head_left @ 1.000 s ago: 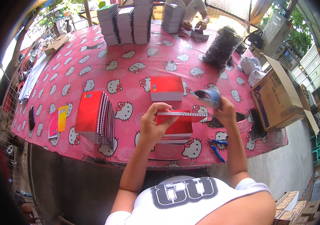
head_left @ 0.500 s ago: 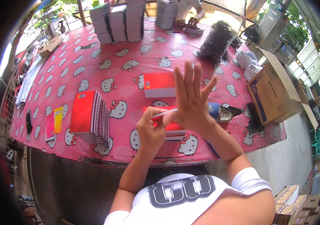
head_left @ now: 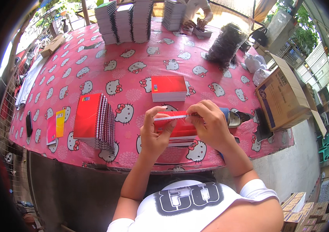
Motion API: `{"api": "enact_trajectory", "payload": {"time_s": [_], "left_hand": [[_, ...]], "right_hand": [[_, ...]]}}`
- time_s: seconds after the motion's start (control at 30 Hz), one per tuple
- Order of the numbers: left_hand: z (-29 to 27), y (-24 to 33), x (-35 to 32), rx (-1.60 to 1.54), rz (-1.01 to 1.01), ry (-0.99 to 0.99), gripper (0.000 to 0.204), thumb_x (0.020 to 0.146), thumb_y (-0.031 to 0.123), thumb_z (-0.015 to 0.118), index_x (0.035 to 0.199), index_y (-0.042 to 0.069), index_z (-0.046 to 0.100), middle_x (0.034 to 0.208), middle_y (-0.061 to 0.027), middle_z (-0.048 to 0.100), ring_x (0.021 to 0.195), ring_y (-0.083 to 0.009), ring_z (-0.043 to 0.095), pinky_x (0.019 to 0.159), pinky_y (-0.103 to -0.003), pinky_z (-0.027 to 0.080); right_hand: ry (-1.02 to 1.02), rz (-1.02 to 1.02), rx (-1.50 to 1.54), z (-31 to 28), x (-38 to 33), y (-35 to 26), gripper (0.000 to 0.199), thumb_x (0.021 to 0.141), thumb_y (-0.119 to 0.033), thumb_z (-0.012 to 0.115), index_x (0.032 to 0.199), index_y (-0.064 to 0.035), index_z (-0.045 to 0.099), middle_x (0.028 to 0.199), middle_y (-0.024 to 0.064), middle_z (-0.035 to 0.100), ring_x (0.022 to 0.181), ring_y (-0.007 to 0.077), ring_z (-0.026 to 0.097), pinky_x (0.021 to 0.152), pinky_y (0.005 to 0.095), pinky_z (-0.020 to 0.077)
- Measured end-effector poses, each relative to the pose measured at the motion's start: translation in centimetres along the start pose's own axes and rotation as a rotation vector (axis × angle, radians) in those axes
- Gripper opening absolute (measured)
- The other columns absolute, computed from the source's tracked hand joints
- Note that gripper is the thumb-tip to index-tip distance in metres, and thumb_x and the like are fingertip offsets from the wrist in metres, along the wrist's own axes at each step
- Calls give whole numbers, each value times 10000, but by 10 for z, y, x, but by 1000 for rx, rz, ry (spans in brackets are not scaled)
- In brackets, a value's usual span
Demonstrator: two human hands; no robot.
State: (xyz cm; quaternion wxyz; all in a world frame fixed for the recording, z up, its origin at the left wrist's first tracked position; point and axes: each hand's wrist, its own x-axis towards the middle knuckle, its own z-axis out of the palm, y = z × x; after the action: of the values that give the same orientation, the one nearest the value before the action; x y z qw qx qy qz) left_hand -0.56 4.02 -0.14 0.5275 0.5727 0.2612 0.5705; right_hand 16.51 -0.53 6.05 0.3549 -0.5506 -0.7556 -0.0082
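Our left hand (head_left: 155,133) pinches a red notebook (head_left: 170,115). Our right hand (head_left: 213,123), fingers curled, grips its end above stacked notebooks (head_left: 182,135).

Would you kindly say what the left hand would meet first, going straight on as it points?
Beyond the held notebook, the left hand would likely meet the red-topped stack ahead; depth is unclear.

Lane between left grip (head_left: 155,135) and notebook stack (head_left: 90,118), carton (head_left: 282,98) — rightward
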Motion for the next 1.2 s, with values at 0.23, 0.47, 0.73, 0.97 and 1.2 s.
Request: {"api": "enact_trajectory", "payload": {"time_s": [0.23,0.47,0.73,0.97,1.2], "left_hand": [[-4,-7,1,334,254,-24,258,794,13,749,1001,49,601,993,-88,601,910,-183,605,796,-306,496],[0,-11,0,363,296,36,238,771,27,757,948,50,599,919,-104,608,831,-247,626,723,-336,507],[0,-10,-2,355,285,36,228,771,16,754,928,44,590,886,-100,610,816,-246,627,711,-335,502],[-1,-9,-1,343,276,11,222,774,6,750,922,40,588,885,-99,604,808,-228,627,702,-325,503],[-5,-8,-2,271,240,-31,242,774,-64,738,937,25,583,922,-56,581,876,-135,577,764,-273,477]], "right_hand": [[74,22,68,3,6,-14,201,730,-8,710,906,-13,614,847,97,614,811,288,593,715,382,458],[-1,-106,-31,4,2,-5,225,712,-57,741,887,-19,606,880,102,605,844,297,585,742,389,446],[105,-63,37,16,0,-7,148,724,-13,704,832,-28,605,813,98,601,799,298,578,726,401,438],[38,-62,-25,16,-1,-7,104,759,-46,698,820,-24,617,796,112,609,774,300,586,686,395,454],[-23,-6,-41,-58,14,-22,214,774,-205,722,839,-14,650,850,139,672,813,335,655,695,445,509]]}}
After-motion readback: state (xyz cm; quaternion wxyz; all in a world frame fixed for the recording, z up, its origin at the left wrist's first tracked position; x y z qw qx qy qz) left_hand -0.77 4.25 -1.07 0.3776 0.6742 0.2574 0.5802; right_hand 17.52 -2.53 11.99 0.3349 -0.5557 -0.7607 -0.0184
